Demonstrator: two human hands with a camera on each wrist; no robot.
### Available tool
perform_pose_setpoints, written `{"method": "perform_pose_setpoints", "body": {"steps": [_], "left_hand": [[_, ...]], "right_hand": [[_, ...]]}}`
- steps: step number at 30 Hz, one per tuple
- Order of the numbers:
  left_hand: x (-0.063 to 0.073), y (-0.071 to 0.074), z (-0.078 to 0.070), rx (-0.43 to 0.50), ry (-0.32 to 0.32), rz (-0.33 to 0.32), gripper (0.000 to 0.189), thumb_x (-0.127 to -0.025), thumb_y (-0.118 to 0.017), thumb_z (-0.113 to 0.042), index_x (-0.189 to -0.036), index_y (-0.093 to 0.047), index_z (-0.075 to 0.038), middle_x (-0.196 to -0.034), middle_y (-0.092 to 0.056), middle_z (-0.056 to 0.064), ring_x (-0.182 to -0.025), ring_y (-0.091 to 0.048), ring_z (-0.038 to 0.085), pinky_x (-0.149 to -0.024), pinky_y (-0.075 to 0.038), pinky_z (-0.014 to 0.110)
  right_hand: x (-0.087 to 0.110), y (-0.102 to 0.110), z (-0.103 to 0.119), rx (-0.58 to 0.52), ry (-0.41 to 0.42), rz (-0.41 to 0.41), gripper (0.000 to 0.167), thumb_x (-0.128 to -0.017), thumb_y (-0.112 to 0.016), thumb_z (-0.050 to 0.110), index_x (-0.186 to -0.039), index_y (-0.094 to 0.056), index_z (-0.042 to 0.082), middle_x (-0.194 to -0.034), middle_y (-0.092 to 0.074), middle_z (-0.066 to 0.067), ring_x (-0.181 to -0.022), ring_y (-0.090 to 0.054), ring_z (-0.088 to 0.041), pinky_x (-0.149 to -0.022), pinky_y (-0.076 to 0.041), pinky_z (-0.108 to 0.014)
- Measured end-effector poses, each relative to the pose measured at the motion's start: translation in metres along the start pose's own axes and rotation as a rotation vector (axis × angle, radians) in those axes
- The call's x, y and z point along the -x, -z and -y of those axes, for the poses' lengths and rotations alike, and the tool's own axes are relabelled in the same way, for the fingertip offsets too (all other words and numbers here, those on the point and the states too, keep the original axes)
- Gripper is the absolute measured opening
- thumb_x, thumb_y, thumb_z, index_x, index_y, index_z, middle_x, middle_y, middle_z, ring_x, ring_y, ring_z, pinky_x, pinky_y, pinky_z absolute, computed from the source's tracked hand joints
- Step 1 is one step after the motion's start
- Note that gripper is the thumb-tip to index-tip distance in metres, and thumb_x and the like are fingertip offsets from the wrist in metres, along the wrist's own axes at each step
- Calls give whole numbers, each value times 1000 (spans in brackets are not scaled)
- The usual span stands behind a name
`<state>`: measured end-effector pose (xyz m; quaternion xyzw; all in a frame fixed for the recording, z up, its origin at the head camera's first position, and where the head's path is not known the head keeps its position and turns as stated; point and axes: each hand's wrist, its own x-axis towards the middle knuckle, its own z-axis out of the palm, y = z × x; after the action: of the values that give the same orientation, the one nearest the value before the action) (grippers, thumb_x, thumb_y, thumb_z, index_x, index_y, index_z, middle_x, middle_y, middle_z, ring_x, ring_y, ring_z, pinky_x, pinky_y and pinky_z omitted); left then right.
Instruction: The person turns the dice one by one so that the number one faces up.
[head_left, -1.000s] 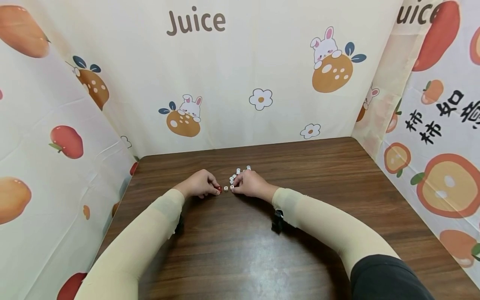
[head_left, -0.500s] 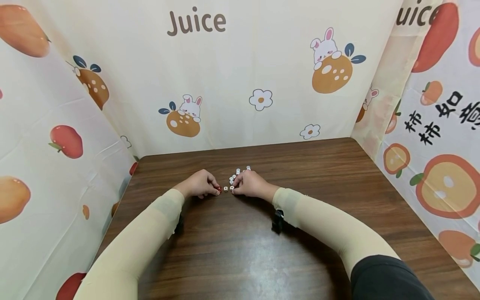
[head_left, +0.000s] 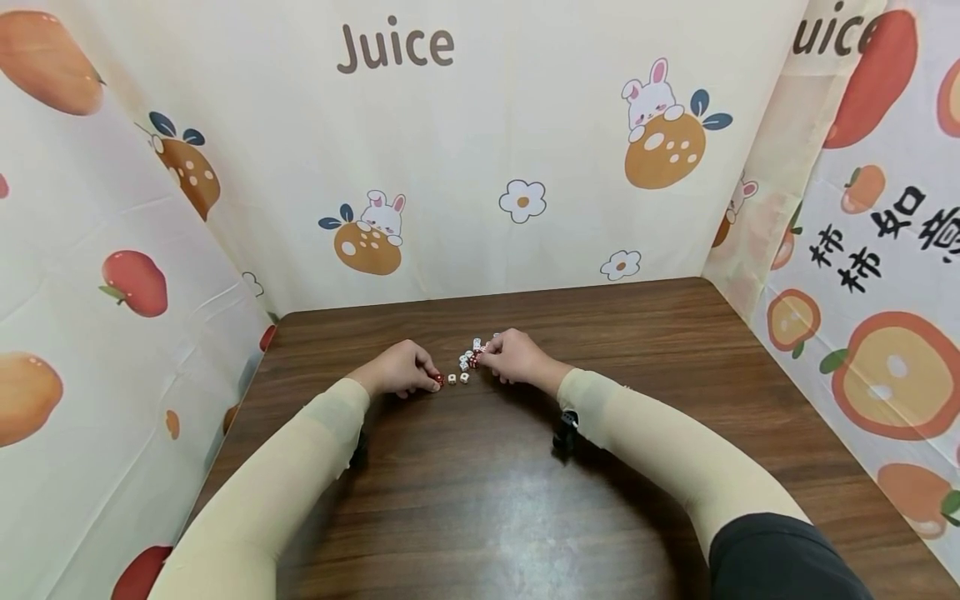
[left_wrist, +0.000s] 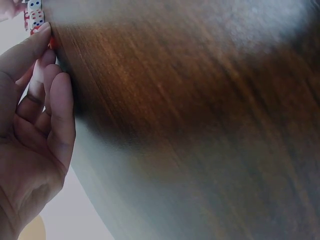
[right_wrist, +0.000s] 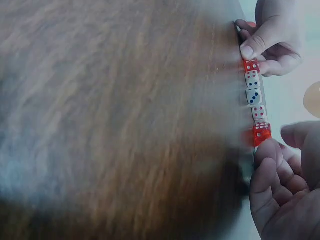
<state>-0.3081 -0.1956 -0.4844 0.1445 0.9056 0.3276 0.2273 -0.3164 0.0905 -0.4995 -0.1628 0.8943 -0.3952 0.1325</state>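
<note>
My left hand point(head_left: 397, 367) pinches a red die point(head_left: 439, 379) against the tabletop; in the left wrist view its thumb and fingertips meet around red. Two white dice point(head_left: 458, 378) stand just right of it, with small gaps. My right hand point(head_left: 519, 358) is at a small cluster of white dice point(head_left: 464, 361) behind them. In the right wrist view, its fingertips are at a red die point(right_wrist: 262, 132), the thumb apart from the other fingers. Whether they touch that die I cannot tell. My right hand partly hides the cluster.
The brown wooden table point(head_left: 480, 483) reaches back to a printed fabric wall point(head_left: 465, 125). More fabric stands along both sides. A small black device point(head_left: 566, 433) is strapped under my right wrist.
My right hand has let go of the right-hand white die, which stays on the table. It has moved back and slightly right to the cluster. My left hand is still.
</note>
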Motion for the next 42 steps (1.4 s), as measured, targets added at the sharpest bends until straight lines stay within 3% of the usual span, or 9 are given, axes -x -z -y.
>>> {"method": "perform_pose_setpoints", "body": {"steps": [18,23,31,39,42], "left_hand": [[0,-1,0,-7,2,3,5,-96,-93,-19,-98,-89,-17,-81,-77,-3,-64,-60,14,-56,-57,31],[0,-1,-1,-2,11,0,5,-97,-93,-19,-98,-89,-17,-81,-78,-3,-64,-60,14,-56,-58,31],[3,-1,-1,-1,6,-8,6,-97,-93,-20,-99,-89,-16,-82,-78,-2,-65,-60,15,-56,-58,31],[2,-1,-2,8,2,-12,5,-97,-92,-19,-100,-89,-16,-82,-78,-1,-66,-60,15,-57,-58,31],[3,-1,-3,10,6,-7,5,-97,-93,-19,-99,-89,-16,-81,-78,-1,-65,-60,15,-56,-57,31]], "right_hand": [[-6,-8,0,106,-3,-69,43,-109,-79,37,-73,-79,14,-58,-68,3,-49,-64,-13,-54,-52,-28],[-6,-8,2,114,-13,-52,39,-107,-82,37,-75,-81,14,-58,-68,4,-49,-64,-11,-53,-51,-26],[-4,-11,-2,127,37,-26,32,-105,-85,35,-79,-81,16,-60,-67,6,-50,-65,-9,-54,-52,-25],[0,-10,-3,125,63,-46,26,-104,-87,30,-82,-81,16,-68,-72,5,-52,-67,-9,-70,-57,-26],[0,-10,-3,117,55,-48,21,-102,-88,29,-87,-83,16,-71,-75,4,-53,-67,-9,-70,-58,-26]]}}
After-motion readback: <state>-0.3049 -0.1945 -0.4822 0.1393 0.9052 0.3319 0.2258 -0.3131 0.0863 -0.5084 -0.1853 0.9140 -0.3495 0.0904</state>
